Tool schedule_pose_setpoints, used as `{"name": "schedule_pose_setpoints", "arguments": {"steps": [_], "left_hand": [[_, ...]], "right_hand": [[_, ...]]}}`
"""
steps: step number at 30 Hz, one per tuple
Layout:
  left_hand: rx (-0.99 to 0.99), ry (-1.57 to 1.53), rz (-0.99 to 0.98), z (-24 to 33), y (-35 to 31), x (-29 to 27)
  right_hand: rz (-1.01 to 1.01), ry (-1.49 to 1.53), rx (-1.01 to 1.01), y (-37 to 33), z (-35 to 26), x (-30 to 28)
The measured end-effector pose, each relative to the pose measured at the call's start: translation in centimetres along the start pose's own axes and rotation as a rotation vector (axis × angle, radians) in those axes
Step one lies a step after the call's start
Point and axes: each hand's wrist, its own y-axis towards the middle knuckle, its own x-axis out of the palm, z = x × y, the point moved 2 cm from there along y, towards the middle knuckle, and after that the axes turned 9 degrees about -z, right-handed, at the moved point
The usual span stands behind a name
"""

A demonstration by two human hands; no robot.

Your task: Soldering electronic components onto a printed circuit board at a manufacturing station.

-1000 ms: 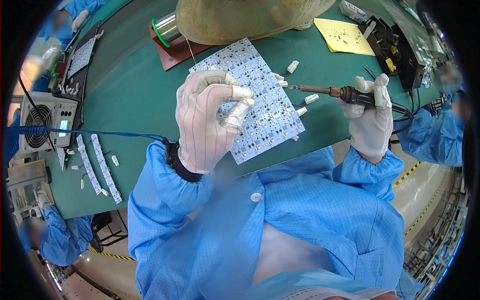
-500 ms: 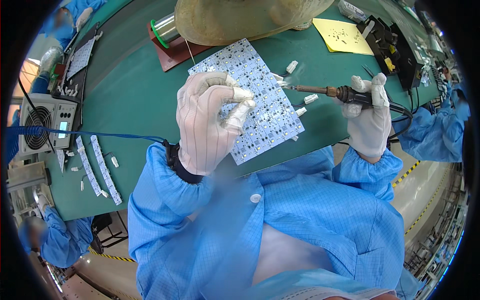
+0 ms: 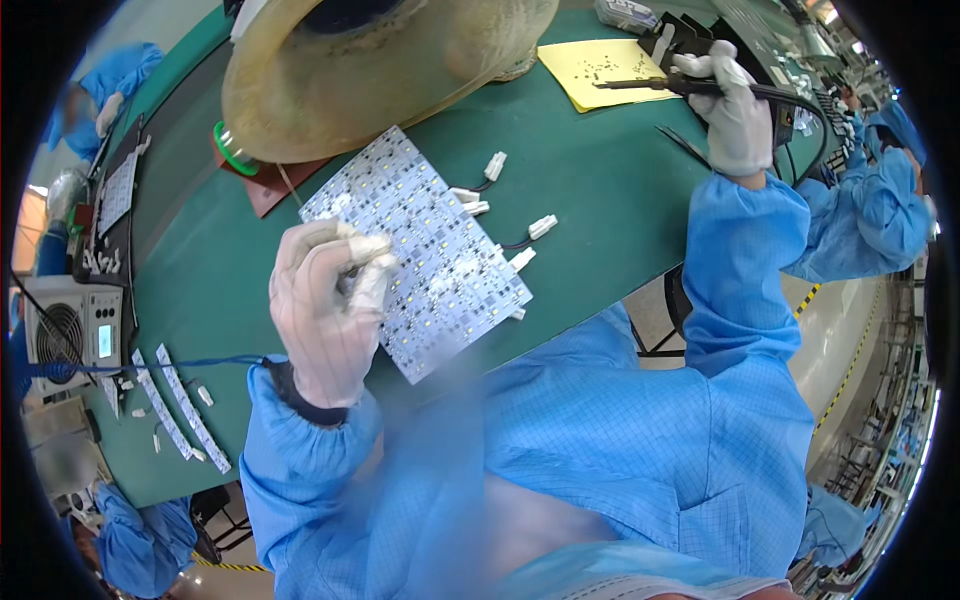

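My left hand [image 3: 330, 300], in a white striped glove, is closed in a pinch over the left part of a white LED circuit board [image 3: 440, 270]. Solder wire [image 3: 288, 184] runs from a spool [image 3: 236, 150] into this hand; the end at the fingertips is too fine to see. White connectors on short dark leads [image 3: 542, 227] stick out along the board's right edge. My right hand [image 3: 735, 120], gloved too, grips a soldering iron [image 3: 690, 86] by its dark handle. Its tip points left, over a yellow sheet [image 3: 600, 65] scattered with dark specks.
A large yellowed fume hood [image 3: 400, 90] overhangs the board's far side. Tweezers [image 3: 684, 145] lie right of the board. Narrow LED strips [image 3: 190, 410] and a fan-cooled power unit [image 3: 75, 335] are at left. A blue cord [image 3: 170, 364] reaches my left wrist. Co-workers sit nearby.
My right hand has carried the soldering iron away from the board's connector edge, up to the yellow sheet. The view has shifted; my left hand keeps its pinch over the board.
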Motion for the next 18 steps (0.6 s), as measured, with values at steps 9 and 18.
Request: {"name": "schedule_pose_setpoints", "arguments": {"steps": [9, 18], "left_hand": [[-0.062, -0.003, -0.06, -0.7, 0.3, -0.1], [-0.124, -0.024, -0.083, -0.4, 0.5, -0.1]], "right_hand": [[-0.004, -0.563, -0.374, 1.8, 4.3, -1.4], [-0.114, -0.412, -0.443, 1.8, 5.0, -0.6]]}}
